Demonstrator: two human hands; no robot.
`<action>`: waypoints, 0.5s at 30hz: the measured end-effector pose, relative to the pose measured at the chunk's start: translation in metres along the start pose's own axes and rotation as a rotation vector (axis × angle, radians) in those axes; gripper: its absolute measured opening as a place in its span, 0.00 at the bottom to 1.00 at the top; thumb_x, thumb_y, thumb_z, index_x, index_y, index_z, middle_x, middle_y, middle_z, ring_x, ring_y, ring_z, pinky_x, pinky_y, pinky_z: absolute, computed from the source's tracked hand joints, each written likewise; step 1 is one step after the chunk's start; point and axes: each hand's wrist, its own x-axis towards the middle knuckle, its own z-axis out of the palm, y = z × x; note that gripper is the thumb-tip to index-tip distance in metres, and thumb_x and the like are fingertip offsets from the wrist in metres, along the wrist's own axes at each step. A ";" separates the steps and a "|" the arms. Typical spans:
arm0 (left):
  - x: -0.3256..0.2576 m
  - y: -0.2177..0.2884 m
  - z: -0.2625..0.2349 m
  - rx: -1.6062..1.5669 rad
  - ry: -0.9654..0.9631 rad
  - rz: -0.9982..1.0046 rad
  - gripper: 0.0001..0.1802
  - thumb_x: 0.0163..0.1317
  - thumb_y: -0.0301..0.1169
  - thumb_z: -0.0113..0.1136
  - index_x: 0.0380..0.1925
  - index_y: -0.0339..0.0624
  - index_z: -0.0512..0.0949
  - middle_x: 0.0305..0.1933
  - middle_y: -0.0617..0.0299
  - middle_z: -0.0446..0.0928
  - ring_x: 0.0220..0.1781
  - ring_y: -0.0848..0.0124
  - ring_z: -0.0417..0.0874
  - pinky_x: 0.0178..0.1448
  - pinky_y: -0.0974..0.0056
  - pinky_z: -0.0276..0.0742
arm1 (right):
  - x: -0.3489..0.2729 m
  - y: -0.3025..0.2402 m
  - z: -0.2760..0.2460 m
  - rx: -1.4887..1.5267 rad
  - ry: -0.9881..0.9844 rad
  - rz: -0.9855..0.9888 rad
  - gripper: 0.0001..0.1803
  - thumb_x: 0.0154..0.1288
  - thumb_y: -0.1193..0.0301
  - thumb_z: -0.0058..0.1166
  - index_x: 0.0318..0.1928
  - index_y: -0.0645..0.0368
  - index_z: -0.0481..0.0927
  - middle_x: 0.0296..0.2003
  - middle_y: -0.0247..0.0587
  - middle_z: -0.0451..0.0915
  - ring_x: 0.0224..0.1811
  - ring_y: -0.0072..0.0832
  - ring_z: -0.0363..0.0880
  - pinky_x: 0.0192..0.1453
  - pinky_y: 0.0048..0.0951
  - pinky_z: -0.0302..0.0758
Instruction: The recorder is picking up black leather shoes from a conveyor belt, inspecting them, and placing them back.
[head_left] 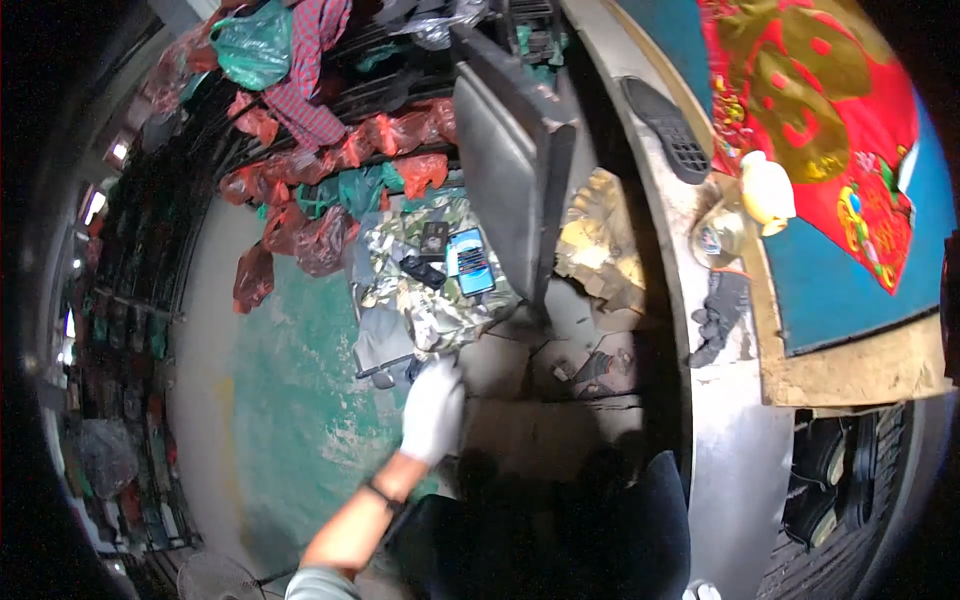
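My left hand (pixel 433 412), in a white glove, reaches forward over the near edge of a camouflage cloth (pixel 400 240). Its fingers are blurred and lie close to a grey fabric piece (pixel 380 345); whether they grip anything is unclear. On the cloth lie a phone (pixel 470 263) with a lit blue screen, a small black box (pixel 434 238) and a crumpled black item (pixel 423 271). Only white-gloved fingertips of my right hand (pixel 702 592) show at the bottom edge, beside the pale ledge (pixel 735 430); the rest is out of view.
A dark upright panel (pixel 510 165) stands right of the cloth. The ledge holds a shoe sole (pixel 668 130), a dark glove (pixel 720 315) and a cream bottle (pixel 767 192). Red plastic bags (pixel 325 240) line the back left. A person's checked sleeve (pixel 310 85) shows beyond. Shoes (pixel 820 485) sit on a rack at right.
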 end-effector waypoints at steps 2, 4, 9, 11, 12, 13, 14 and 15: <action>-0.127 0.005 -0.019 0.191 -0.321 -0.433 0.23 0.72 0.21 0.58 0.67 0.35 0.82 0.71 0.35 0.82 0.73 0.42 0.83 0.80 0.46 0.76 | 0.008 -0.004 -0.007 0.040 -0.031 -0.011 0.17 0.69 0.74 0.65 0.54 0.73 0.90 0.48 0.66 0.90 0.47 0.65 0.90 0.55 0.58 0.88; -0.245 -0.011 -0.022 0.333 -0.274 -0.509 0.30 0.73 0.25 0.57 0.75 0.36 0.79 0.77 0.37 0.79 0.77 0.47 0.81 0.84 0.51 0.74 | 0.010 -0.004 -0.010 -0.012 -0.075 0.023 0.18 0.66 0.74 0.66 0.53 0.72 0.91 0.47 0.65 0.90 0.46 0.64 0.90 0.54 0.57 0.89; -0.401 -0.120 0.001 0.791 -0.955 -0.829 0.36 0.80 0.49 0.58 0.81 0.42 0.73 0.87 0.47 0.70 0.81 0.54 0.75 0.84 0.51 0.73 | -0.014 0.014 0.015 0.050 -0.067 0.072 0.24 0.64 0.74 0.67 0.61 0.66 0.91 0.52 0.64 0.89 0.52 0.61 0.90 0.61 0.54 0.88; -0.417 -0.133 0.014 0.878 -0.881 -0.872 0.36 0.80 0.50 0.59 0.80 0.42 0.74 0.85 0.47 0.72 0.79 0.54 0.77 0.82 0.51 0.74 | -0.023 0.022 0.032 -0.206 0.138 -0.044 0.19 0.59 0.73 0.74 0.52 0.55 0.88 0.63 0.54 0.82 0.60 0.48 0.85 0.59 0.50 0.86; -0.416 -0.134 0.021 0.846 -0.867 -0.884 0.37 0.80 0.51 0.58 0.80 0.41 0.74 0.85 0.47 0.72 0.79 0.54 0.77 0.82 0.50 0.75 | -0.026 0.025 0.032 -0.149 0.095 -0.015 0.15 0.58 0.72 0.76 0.46 0.54 0.87 0.55 0.50 0.84 0.49 0.44 0.87 0.49 0.46 0.86; -0.411 -0.129 0.027 0.815 -0.867 -0.879 0.37 0.80 0.51 0.58 0.80 0.41 0.74 0.85 0.47 0.73 0.79 0.54 0.77 0.82 0.50 0.75 | -0.025 0.027 0.037 -0.102 0.066 0.015 0.12 0.57 0.71 0.78 0.39 0.52 0.86 0.47 0.45 0.85 0.39 0.40 0.88 0.40 0.42 0.86; -0.402 -0.121 0.033 0.767 -0.868 -0.868 0.37 0.81 0.52 0.57 0.80 0.41 0.74 0.84 0.47 0.73 0.79 0.54 0.78 0.82 0.49 0.75 | -0.024 0.026 0.038 -0.114 -0.032 0.040 0.11 0.58 0.69 0.77 0.39 0.52 0.86 0.43 0.44 0.85 0.34 0.40 0.87 0.39 0.41 0.85; -0.391 -0.111 0.038 0.707 -0.873 -0.860 0.37 0.81 0.52 0.57 0.80 0.40 0.75 0.84 0.46 0.73 0.79 0.53 0.78 0.82 0.49 0.75 | -0.021 0.026 0.035 -0.117 -0.140 0.064 0.11 0.60 0.66 0.77 0.38 0.52 0.86 0.39 0.43 0.85 0.30 0.40 0.86 0.37 0.41 0.85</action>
